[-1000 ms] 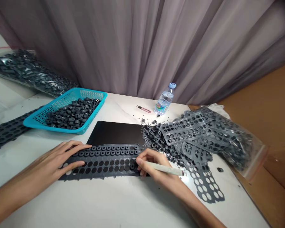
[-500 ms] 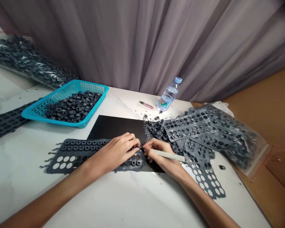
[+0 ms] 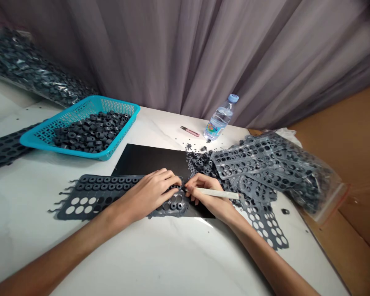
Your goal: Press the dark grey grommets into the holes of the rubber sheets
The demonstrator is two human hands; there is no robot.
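Note:
A dark grey rubber sheet (image 3: 111, 193) with rows of round holes and ring-shaped parts lies partly on a black mat (image 3: 154, 160). Across its right half rests my left hand (image 3: 157, 189), its fingers curled down and pressed onto the sheet near the right end. My right hand (image 3: 208, 193) is closed round a pale, stick-like tool (image 3: 218, 193), held like a pen. The tool's tip is hidden by the fingers, close to the left fingertips at the sheet's right edge. Small grey rubber rings (image 3: 176, 205) sit in the sheet just below my left fingers.
A blue basket (image 3: 64, 154) of rubber rings stands back left, before a full plastic bag (image 3: 37, 70). Pink-handled thread snips (image 3: 189, 131) and a water bottle (image 3: 220, 119) are behind the mat. Punched sheets (image 3: 246, 160), loose rings and a bag (image 3: 320, 185) pile up at right.
The whole view has shifted slightly, so things appear a little higher. Both hands keep nearly the same place at the sheet's right end, and the right hand still grips the tool.

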